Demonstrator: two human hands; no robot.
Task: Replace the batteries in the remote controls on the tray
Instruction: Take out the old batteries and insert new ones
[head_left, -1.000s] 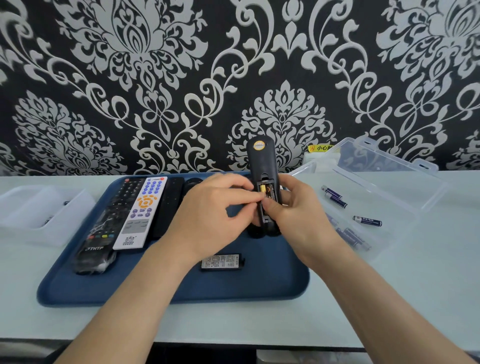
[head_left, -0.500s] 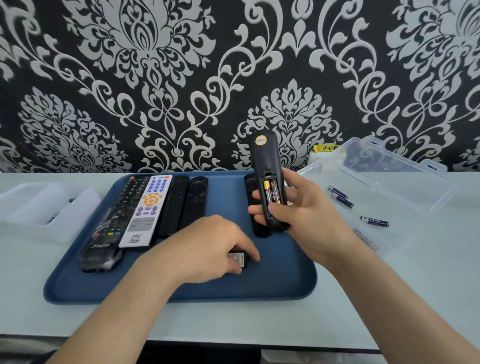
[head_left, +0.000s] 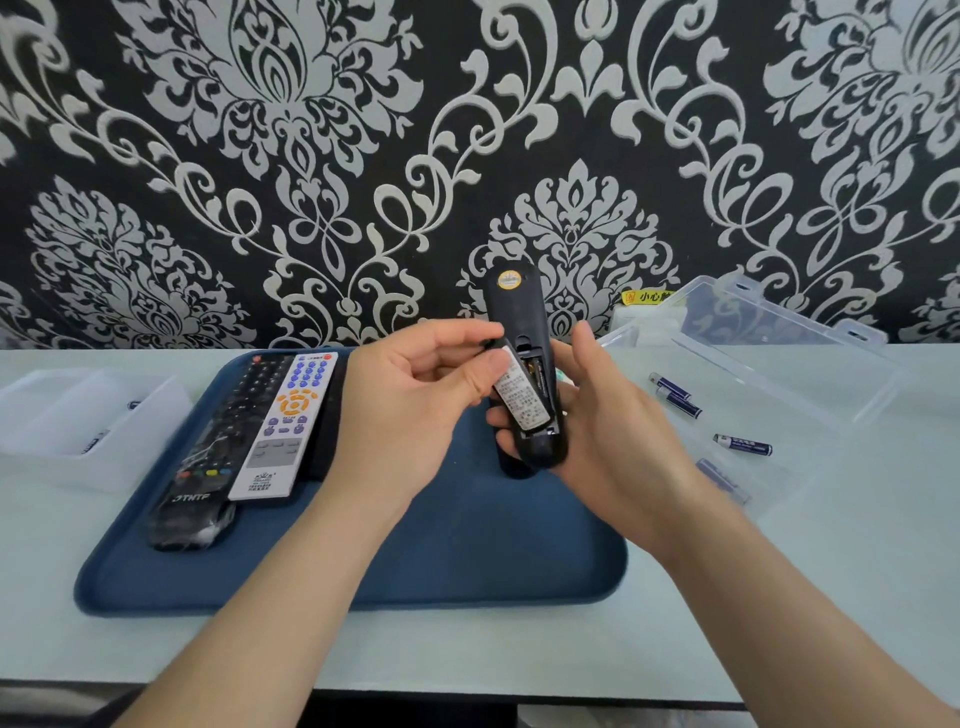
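The person's arms are bare: the left forearm (head_left: 270, 613) fills the lower left of the frame and the right forearm (head_left: 779, 613) the lower right. The left hand (head_left: 415, 410) and right hand (head_left: 613, 436) are bare too. The left thumbnail is short and plain.

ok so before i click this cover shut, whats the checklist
1. Grip on the black remote by the right hand: ok.
2. Pinch on the battery cover by the left hand: ok.
3. Cover flush over the compartment: not ok, it sits askew with one side uncovered.
4. Fitted batteries seated, polarity right: cannot tell.
5. Spare batteries out of the way in the clear plastic box: ok.
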